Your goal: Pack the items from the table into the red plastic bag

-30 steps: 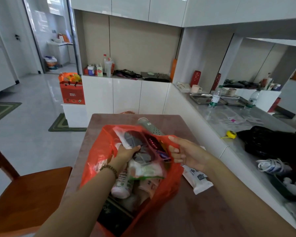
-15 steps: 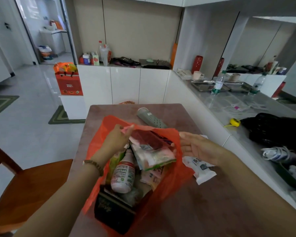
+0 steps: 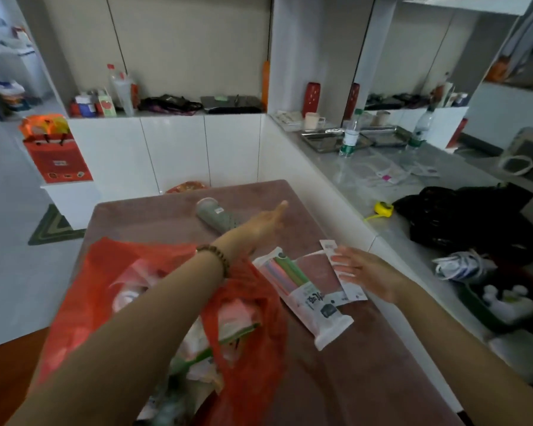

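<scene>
Red plastic bag (image 3: 246,330) lying part-filled, both hands flat and grasping nothing

The bag is sitting slumped on the brown table (image 3: 351,388), its mouth gaping. Blurred packets and wrappers (image 3: 234,318) are showing inside it.

The left forearm is crossing over the top of the bag, and a bead bracelet (image 3: 217,256) is circling the wrist just past the bag's far rim. Beyond the bag, the left hand (image 3: 259,224) is hovering with its fingers straight and close together, gripping nothing. It is overlapping the near end of a grey-green perforated item (image 3: 214,213), which is lying on the table beyond the bag. Whether the palm is touching that item cannot be told.

To the right of the bag, the right hand (image 3: 366,272) is spreading its fingers loosely, uncurled. Its fingertips are lying on a small white packet (image 3: 350,287), pinching nothing.

Between that packet and the bag, a long packet (image 3: 305,302) of pastel sticks is lying flat, just beside the bag's right side.
</scene>
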The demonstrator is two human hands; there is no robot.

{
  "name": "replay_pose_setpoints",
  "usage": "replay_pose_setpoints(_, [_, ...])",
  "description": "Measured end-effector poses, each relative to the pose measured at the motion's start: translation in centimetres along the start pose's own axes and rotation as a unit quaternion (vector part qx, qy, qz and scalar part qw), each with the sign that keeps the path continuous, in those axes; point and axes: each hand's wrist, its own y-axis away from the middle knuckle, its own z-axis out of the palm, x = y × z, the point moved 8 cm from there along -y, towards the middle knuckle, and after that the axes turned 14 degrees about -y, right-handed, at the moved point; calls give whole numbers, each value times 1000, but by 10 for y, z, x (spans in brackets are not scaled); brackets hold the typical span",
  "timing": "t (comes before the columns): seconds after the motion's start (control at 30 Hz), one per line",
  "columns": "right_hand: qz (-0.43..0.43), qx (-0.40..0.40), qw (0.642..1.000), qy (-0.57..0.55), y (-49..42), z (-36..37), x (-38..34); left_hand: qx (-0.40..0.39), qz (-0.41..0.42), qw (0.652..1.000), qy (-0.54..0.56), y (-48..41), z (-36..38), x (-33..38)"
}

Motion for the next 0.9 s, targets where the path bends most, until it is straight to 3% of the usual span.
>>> replay_pose_setpoints(0.1, [16, 62, 997, 52, -33, -43, 22, -85, -48, 995, -36, -48, 56, -33])
replay_pose_setpoints(0.23, [36, 121, 988, 92, -78, -95, 52, -24, -88, 994, -61, -96, 92, -74])
replay_pose_setpoints(0.3, [51, 145, 983, 105, -95, -110, 63, -49, -147, 988, 9, -111, 122, -93])
replay_pose_setpoints(0.37, [62, 169, 975, 132, -112, -125, 75, -64, -183, 981, -24, -120, 140, -110])
replay_pose_setpoints(0.4, [67, 171, 972, 144, -121, -130, 82, -74, -188, 979, 5, -127, 146, -115])
replay_pose_setpoints(0.43, [69, 173, 970, 155, -129, -135, 88, -46, -213, 967, 129, -136, 151, -118])
replay_pose_setpoints(0.47, [73, 173, 967, 171, -137, -139, 95, -80, -202, 970, 110, -144, 155, -114])
replay_pose_setpoints(0.5, [77, 173, 963, 190, -145, -142, 101, -45, -122, 977, 169, -154, 150, -107])
replay_pose_setpoints(0.53, [74, 174, 958, 214, -151, -144, 104, -80, -214, 945, 233, -153, 165, -123])
replay_pose_setpoints(0.6, [45, 176, 940, 290, -159, -140, 103, -19, -287, 949, 127, -158, 168, -148])
replay_pose_setpoints(0.73, [19, 209, 914, 348, -166, -136, 106, 14, -329, 939, 96, -185, 176, -170])
replay_pose_setpoints(0.9, [48, 164, 962, 212, -179, -127, 115, 5, -276, 961, 16, -199, 180, -164])
